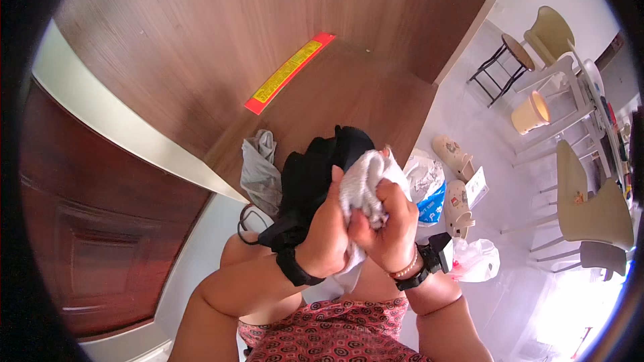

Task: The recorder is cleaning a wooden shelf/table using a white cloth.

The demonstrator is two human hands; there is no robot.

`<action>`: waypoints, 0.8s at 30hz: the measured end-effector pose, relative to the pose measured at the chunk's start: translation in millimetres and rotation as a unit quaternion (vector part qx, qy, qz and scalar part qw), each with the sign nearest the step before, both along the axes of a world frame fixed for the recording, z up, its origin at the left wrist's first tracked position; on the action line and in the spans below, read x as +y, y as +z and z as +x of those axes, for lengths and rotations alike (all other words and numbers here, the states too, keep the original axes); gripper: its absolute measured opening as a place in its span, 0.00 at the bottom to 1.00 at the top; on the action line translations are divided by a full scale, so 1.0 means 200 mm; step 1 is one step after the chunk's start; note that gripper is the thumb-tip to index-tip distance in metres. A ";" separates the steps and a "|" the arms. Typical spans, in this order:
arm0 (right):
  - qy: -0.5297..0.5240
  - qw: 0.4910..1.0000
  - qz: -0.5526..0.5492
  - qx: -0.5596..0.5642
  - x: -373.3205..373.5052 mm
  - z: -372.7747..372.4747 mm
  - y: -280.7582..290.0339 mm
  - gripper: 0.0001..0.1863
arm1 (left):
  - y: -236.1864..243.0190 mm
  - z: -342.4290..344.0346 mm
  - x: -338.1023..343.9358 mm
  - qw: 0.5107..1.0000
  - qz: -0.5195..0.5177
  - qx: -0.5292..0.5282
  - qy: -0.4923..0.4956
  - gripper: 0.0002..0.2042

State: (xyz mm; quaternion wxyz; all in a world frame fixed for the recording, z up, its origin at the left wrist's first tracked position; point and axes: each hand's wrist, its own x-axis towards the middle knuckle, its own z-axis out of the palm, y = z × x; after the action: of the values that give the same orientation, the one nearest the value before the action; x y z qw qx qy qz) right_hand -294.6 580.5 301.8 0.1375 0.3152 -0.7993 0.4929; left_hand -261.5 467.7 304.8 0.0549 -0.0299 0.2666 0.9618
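A bunched white cloth (367, 175) with a ribbed or towelling texture is gripped between my two hands, in front of my lap. My left hand (327, 231) closes on its left side, the thumb pointing up. On the other side, my right hand (391, 228) has its fingers folded into the fabric. A pale end of cloth hangs below the hands. Right behind them lies a black fabric bag (305, 174), partly covered by my left hand and the cloth. What the folds hold, if anything, is hidden.
A grey-white plastic bag (260, 171) lies left of the black bag, by a wooden cabinet (376, 87). To the right are cream clogs (458, 204), a blue-and-white package (431, 202) and a white plastic bag (477, 259). Farther off stand chairs (590, 218), a stool (506, 60) and a yellow bin (530, 114).
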 end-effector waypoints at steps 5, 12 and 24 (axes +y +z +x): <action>-0.137 0.986 -0.019 0.092 0.07 -0.07 -0.03 0.19 | -0.01 0.04 0.13 0.999 -0.017 -0.051 -0.009 0.32; -0.075 0.997 -0.027 0.025 0.10 0.13 -0.11 0.09 | -0.01 -0.05 0.07 0.992 -0.108 0.037 -0.053 0.39; -0.107 0.994 -0.016 -0.018 0.14 0.19 -0.10 0.07 | -0.05 -0.06 0.15 0.977 -0.161 0.128 -0.049 0.48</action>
State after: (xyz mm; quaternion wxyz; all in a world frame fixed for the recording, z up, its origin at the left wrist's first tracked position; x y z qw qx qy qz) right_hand -256.0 609.2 281.6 0.1800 0.2167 -0.8230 0.4932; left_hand -274.3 497.7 294.7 0.0615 0.0982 0.4239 0.8983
